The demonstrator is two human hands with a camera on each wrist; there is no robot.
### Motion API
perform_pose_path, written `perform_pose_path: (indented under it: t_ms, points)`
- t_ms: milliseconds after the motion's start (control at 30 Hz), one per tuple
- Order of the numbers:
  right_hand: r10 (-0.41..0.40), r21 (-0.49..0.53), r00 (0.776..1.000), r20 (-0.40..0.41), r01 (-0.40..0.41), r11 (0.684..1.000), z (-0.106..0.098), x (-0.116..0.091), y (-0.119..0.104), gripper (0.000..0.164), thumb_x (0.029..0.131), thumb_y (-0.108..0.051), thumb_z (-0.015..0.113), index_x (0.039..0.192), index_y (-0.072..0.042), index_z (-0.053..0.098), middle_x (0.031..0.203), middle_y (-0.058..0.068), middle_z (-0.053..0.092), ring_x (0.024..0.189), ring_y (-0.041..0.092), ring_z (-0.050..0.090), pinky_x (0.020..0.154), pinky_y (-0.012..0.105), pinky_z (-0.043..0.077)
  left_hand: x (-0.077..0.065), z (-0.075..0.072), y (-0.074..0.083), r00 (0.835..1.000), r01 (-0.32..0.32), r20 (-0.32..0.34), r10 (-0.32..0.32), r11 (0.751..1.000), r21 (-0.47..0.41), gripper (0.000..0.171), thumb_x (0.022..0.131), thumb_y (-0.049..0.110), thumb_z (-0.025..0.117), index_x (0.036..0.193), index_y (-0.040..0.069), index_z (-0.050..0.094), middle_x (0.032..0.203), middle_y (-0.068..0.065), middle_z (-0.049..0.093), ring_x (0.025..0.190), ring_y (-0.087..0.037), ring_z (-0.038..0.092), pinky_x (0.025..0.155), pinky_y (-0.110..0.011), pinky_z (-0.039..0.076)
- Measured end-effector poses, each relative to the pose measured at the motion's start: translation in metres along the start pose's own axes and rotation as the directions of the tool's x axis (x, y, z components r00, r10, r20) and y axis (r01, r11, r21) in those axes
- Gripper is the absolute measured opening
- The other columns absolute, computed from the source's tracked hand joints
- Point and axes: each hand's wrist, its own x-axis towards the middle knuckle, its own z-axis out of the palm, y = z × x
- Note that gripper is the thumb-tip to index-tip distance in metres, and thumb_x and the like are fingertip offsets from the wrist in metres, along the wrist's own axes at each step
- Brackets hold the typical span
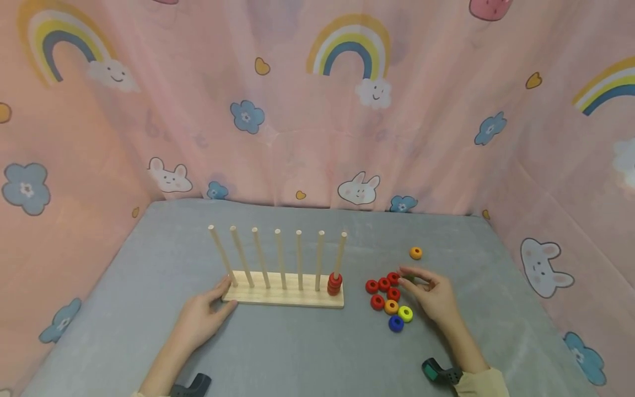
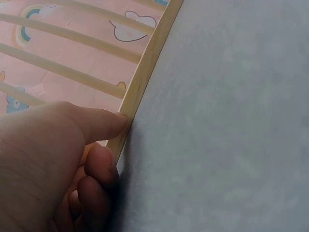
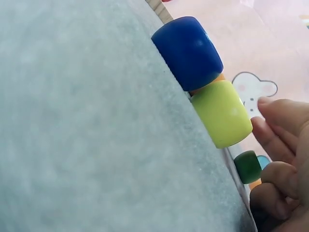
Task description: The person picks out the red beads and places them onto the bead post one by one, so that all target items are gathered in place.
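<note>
A wooden peg stand (image 1: 283,298) with a row of upright pegs sits on the cloth, and red beads (image 1: 334,284) are stacked on its rightmost peg. My left hand (image 1: 200,320) grips the stand's left end, thumb against the front edge (image 2: 140,82). To the right lies a group of loose beads: several red beads (image 1: 377,302), an orange bead (image 1: 391,307), a yellow bead (image 1: 405,314) and a blue bead (image 1: 396,323). My right hand (image 1: 436,298) hovers at this group, thumb and index fingertips apart beside the farthest red bead (image 1: 393,278). A green bead (image 3: 248,167) is partly hidden beneath that hand.
Another orange bead (image 1: 415,253) lies apart, farther back. Grey cloth (image 1: 297,353) covers the table. A pink patterned curtain (image 1: 307,154) hangs behind and at both sides. Dark wrist devices (image 1: 441,372) sit by both forearms.
</note>
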Motion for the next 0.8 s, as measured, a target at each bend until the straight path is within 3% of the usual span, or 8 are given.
perform_pose_path:
  t_ms: [300, 533, 800]
  points:
    - [-0.014, -0.010, 0.999, 0.052, 0.015, 1.000, -0.0026, -0.0009, 0.0068, 0.035, 0.095, -0.003, 0.079, 0.128, 0.005, 0.073, 0.114, -0.019, 0.076, 0.038, 0.003, 0.029, 0.034, 0.028, 0.030, -0.0018, 0.0001, 0.0009, 1.000, 0.006, 0.009, -0.006, 1.000, -0.011, 0.061, 0.099, 0.022, 0.077, 0.150, -0.002, 0.055, 0.155, -0.016, 0.051, 0.141, -0.045, 0.051, 0.114, -0.064, 0.043]
    - [-0.042, -0.062, 0.997, 0.068, 0.047, 0.997, 0.0002, -0.0011, 0.0029, 0.035, 0.095, -0.002, 0.079, 0.129, 0.003, 0.073, 0.124, 0.027, 0.073, 0.039, 0.001, 0.028, 0.035, 0.027, 0.029, -0.0019, -0.0003, 0.0007, 1.000, -0.004, 0.004, 0.004, 1.000, -0.002, 0.061, 0.099, 0.023, 0.077, 0.150, -0.002, 0.055, 0.155, -0.015, 0.052, 0.140, -0.045, 0.053, 0.112, -0.065, 0.046]
    - [-0.022, -0.133, 0.997, 0.068, 0.031, 0.991, 0.0008, -0.0015, 0.0046, 0.035, 0.097, -0.006, 0.078, 0.131, 0.000, 0.074, 0.123, 0.022, 0.075, 0.039, -0.003, 0.028, 0.035, 0.025, 0.029, -0.0034, -0.0012, 0.0037, 1.000, -0.010, -0.006, 0.010, 1.000, 0.004, 0.059, 0.098, 0.022, 0.078, 0.147, -0.003, 0.058, 0.153, -0.016, 0.054, 0.139, -0.045, 0.054, 0.112, -0.064, 0.045]
